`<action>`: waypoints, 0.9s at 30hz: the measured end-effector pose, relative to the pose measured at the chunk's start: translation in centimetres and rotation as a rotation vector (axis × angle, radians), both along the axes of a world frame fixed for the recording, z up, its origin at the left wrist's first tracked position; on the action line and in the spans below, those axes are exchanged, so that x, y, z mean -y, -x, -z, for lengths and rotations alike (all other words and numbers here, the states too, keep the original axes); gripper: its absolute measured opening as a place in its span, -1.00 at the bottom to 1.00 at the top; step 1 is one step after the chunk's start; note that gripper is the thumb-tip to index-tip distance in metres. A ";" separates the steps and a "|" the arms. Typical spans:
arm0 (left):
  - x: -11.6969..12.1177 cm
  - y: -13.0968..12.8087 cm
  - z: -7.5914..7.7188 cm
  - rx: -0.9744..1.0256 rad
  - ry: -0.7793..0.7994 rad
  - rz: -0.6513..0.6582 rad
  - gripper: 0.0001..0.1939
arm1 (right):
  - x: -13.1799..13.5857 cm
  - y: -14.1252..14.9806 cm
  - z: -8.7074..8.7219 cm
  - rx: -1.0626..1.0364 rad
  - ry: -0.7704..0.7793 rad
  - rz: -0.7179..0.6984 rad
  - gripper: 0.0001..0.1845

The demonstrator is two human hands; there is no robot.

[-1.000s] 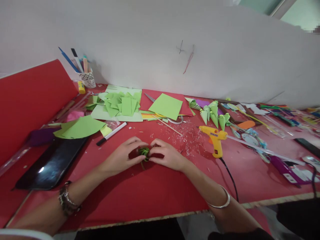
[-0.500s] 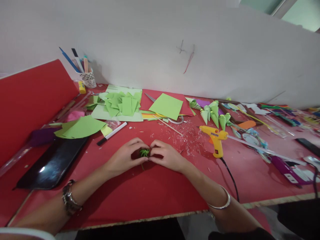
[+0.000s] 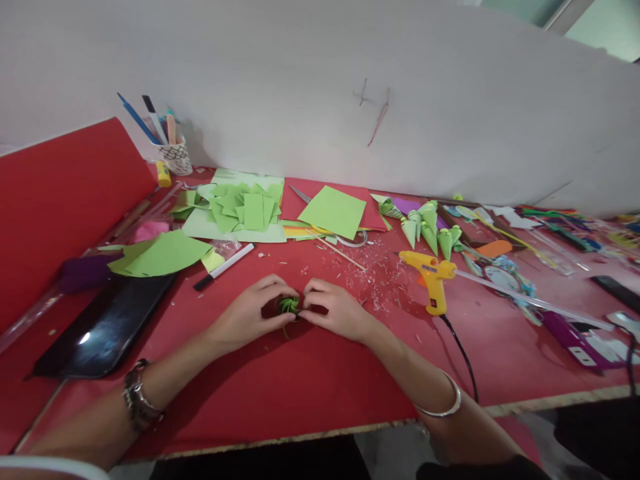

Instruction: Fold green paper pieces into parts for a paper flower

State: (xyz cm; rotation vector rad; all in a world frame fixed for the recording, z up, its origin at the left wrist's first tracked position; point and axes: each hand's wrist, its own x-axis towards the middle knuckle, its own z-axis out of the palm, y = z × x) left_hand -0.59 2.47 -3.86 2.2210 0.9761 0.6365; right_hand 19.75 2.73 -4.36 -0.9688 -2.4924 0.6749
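Note:
Between my two hands, just above the red tabletop, is a small dark green piece (image 3: 289, 305) that looks like curled paper strips. My left hand (image 3: 253, 312) curves around its left side, thumb and fingertips closed on it. From the right, the fingertips of my right hand (image 3: 336, 311) pinch its edge. Part of the piece is hidden by the fingers, and a thin greenish end pokes out below. Beyond my left hand lies a white marker with a black cap (image 3: 225, 267). A yellow glue gun (image 3: 431, 277) rests to the right of my right hand.
Green paper pieces (image 3: 253, 212) and a green square sheet (image 3: 333, 211) lie along the wall. Rolled green paper cones (image 3: 429, 227) sit behind the glue gun. A black phone (image 3: 105, 327) is at left. Paper scraps (image 3: 373, 280) and a wooden stick (image 3: 340, 252) lie ahead.
My right hand has shifted very slightly to the right, so a bit more of the green curled piece shows. My left hand has stayed in place.

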 end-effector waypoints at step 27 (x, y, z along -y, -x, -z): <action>-0.2 0.2 -0.2 -0.004 -0.002 -0.072 -0.77 | 0.2 -0.3 -0.7 -0.038 0.071 -0.059 -0.83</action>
